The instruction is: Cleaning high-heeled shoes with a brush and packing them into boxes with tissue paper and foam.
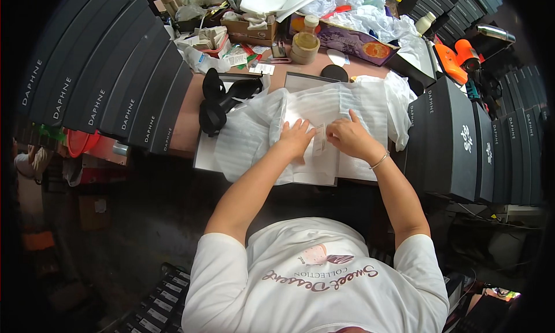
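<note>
A shoe box (315,174) with a white inside lies open before me, lined with white wrapping sheets (252,137). My left hand (297,139) rests on the lining with its fingers spread, holding nothing. Just right of it, a small clear packet (319,142) with a pale slip lies over the box. The curled fingers of my right hand (351,139) pinch at the packet's right edge; the fingertips are partly hidden. A pair of black shoes (214,114) sits at the left, on another open box part (203,155) partly covered by the sheets.
Dark shoe boxes stand in rows on the left (110,67) and right (445,142). Behind the work lie a tape roll (305,48), a purple carton (359,43) of crumpled paper and a small brown box (248,31). An orange tape dispenser (451,64) stands at the back right.
</note>
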Demonstrator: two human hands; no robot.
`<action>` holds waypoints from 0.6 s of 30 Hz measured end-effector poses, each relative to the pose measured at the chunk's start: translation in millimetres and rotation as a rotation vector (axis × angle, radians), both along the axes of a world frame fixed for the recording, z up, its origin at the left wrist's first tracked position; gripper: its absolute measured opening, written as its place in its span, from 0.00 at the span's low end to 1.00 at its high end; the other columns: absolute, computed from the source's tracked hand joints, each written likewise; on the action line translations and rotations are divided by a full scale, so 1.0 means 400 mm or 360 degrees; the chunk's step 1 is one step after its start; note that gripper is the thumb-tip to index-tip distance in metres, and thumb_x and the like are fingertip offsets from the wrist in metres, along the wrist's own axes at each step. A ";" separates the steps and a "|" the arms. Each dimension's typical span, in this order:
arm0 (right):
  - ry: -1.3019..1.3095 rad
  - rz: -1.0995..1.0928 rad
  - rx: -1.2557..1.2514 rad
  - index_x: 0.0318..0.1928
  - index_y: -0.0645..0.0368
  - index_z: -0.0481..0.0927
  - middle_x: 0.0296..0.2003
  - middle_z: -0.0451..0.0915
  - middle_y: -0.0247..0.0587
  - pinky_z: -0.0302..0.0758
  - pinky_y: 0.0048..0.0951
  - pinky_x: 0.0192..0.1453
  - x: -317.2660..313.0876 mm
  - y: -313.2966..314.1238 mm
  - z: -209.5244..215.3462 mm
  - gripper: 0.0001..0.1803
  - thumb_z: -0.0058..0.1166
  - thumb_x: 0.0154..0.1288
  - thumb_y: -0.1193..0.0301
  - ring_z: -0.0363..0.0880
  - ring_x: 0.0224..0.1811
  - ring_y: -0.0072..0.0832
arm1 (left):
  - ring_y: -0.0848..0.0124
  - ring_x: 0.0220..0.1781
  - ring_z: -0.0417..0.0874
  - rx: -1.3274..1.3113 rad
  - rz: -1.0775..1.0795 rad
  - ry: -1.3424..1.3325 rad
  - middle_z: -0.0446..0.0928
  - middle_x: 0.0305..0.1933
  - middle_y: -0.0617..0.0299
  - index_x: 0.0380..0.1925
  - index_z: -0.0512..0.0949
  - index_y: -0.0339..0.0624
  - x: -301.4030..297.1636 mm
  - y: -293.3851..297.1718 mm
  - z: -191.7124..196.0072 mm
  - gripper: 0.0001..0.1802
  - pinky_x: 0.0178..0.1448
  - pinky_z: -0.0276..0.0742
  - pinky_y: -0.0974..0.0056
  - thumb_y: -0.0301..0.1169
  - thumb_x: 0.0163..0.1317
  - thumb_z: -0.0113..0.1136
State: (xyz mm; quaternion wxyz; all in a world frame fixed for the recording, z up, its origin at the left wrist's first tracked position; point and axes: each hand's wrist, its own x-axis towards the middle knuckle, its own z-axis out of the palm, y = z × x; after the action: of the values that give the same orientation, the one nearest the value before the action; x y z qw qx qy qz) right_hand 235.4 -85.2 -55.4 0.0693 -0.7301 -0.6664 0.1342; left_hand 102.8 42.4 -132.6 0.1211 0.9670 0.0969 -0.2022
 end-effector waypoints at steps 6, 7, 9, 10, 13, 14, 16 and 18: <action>-0.0728 0.0277 -0.0079 0.24 0.53 0.83 0.29 0.80 0.37 0.48 0.68 0.68 -0.082 -0.006 -0.080 0.08 0.51 0.54 0.68 0.77 0.47 0.34 | 0.51 0.73 0.53 -0.0033 0.0115 -0.0158 0.54 0.70 0.46 0.64 0.60 0.39 0.004 -0.028 0.015 0.50 0.69 0.55 0.41 0.53 0.45 0.69; -0.0632 0.0251 -0.0016 0.25 0.53 0.83 0.30 0.80 0.37 0.49 0.66 0.68 -0.081 0.000 -0.100 0.08 0.51 0.55 0.70 0.77 0.46 0.34 | 0.51 0.72 0.54 -0.0019 0.0122 -0.0209 0.56 0.69 0.45 0.63 0.62 0.38 0.005 -0.029 0.000 0.47 0.68 0.57 0.41 0.53 0.48 0.66; -0.0430 0.0224 0.0095 0.26 0.54 0.82 0.31 0.80 0.38 0.51 0.64 0.68 -0.070 0.011 -0.114 0.07 0.51 0.55 0.71 0.78 0.45 0.34 | 0.50 0.70 0.58 -0.0156 0.0186 -0.0286 0.60 0.66 0.44 0.58 0.66 0.36 0.015 -0.015 -0.018 0.40 0.67 0.60 0.44 0.49 0.51 0.65; -0.0325 0.0223 0.0142 0.27 0.54 0.82 0.31 0.80 0.38 0.52 0.63 0.68 -0.053 0.016 -0.113 0.07 0.51 0.55 0.72 0.78 0.44 0.33 | 0.50 0.69 0.60 -0.0226 0.0219 -0.0323 0.61 0.65 0.43 0.56 0.69 0.35 0.017 -0.009 -0.023 0.37 0.67 0.61 0.46 0.48 0.52 0.64; -0.0096 0.0128 0.0340 0.29 0.56 0.82 0.33 0.80 0.38 0.54 0.59 0.69 -0.040 0.010 -0.090 0.06 0.51 0.54 0.74 0.79 0.41 0.34 | 0.49 0.65 0.64 -0.0403 0.0313 -0.0299 0.66 0.61 0.41 0.49 0.74 0.32 0.020 -0.009 -0.005 0.28 0.66 0.63 0.51 0.42 0.54 0.62; -0.0035 0.0081 0.0415 0.30 0.56 0.82 0.34 0.80 0.39 0.54 0.57 0.69 -0.038 0.006 -0.085 0.06 0.51 0.54 0.75 0.79 0.41 0.34 | 0.50 0.64 0.65 -0.0394 0.0293 -0.0364 0.66 0.60 0.42 0.47 0.75 0.31 0.024 -0.005 -0.026 0.26 0.65 0.64 0.52 0.41 0.55 0.60; -0.0148 0.0138 0.0194 0.30 0.56 0.82 0.32 0.80 0.38 0.51 0.58 0.70 -0.027 -0.015 -0.087 0.07 0.50 0.54 0.75 0.79 0.40 0.34 | 0.52 0.61 0.68 -0.0369 0.0249 -0.0493 0.68 0.60 0.46 0.44 0.77 0.29 0.023 0.008 -0.058 0.23 0.63 0.67 0.54 0.39 0.56 0.56; -0.0372 0.0174 -0.0046 0.30 0.55 0.82 0.31 0.80 0.37 0.47 0.60 0.71 -0.036 -0.024 -0.089 0.08 0.49 0.53 0.75 0.79 0.39 0.35 | 0.46 0.63 0.66 -0.0534 0.0271 -0.0391 0.67 0.60 0.37 0.45 0.75 0.23 0.031 0.028 -0.072 0.25 0.67 0.63 0.53 0.39 0.58 0.50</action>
State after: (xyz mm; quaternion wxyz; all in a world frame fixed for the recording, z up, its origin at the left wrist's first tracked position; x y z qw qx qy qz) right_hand 221.2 -94.7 -91.0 -0.0269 -0.7044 -0.7066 0.0613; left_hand 115.2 53.5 -161.2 0.3078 0.9390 0.1276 -0.0851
